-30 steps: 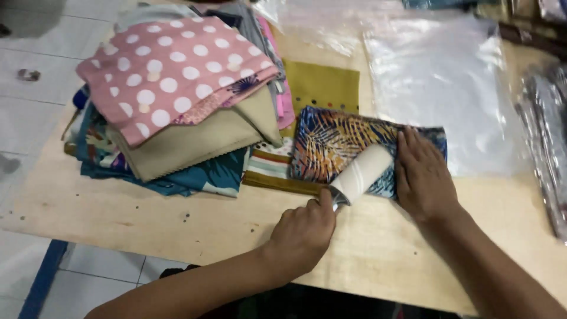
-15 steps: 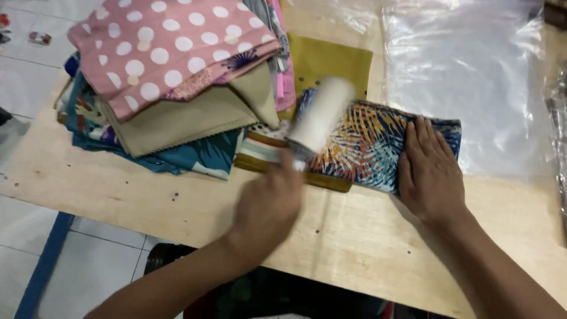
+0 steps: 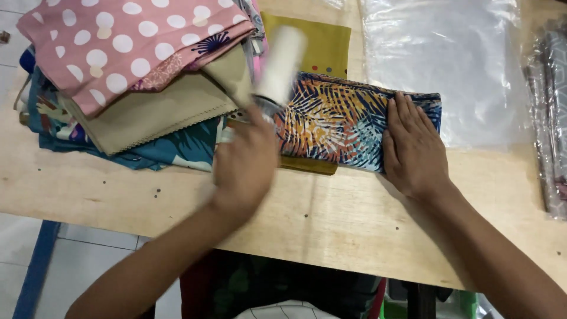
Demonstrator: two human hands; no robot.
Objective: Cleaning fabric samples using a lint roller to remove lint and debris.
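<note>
Gripping white lint roller (image 3: 280,65) in closed left hand (image 3: 245,165), above leaf-print folded cloth (image 3: 336,118); pressing cloth under flat, open right hand (image 3: 413,147).

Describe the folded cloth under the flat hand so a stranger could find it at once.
On the wooden table, right of the fabric stack, lies a folded cloth pinned by the right hand. Only it has orange and blue palm leaves on dark ground.

Beyond your right hand (image 3: 413,147), a clear, flat plastic bag (image 3: 449,65) lies on the table, rectangular and glossy, touching the far edge of the folded cloth you press. Farther right, more clear-wrapped packs (image 3: 549,118) of grey patterned fabric sit stacked at the edge.
</note>
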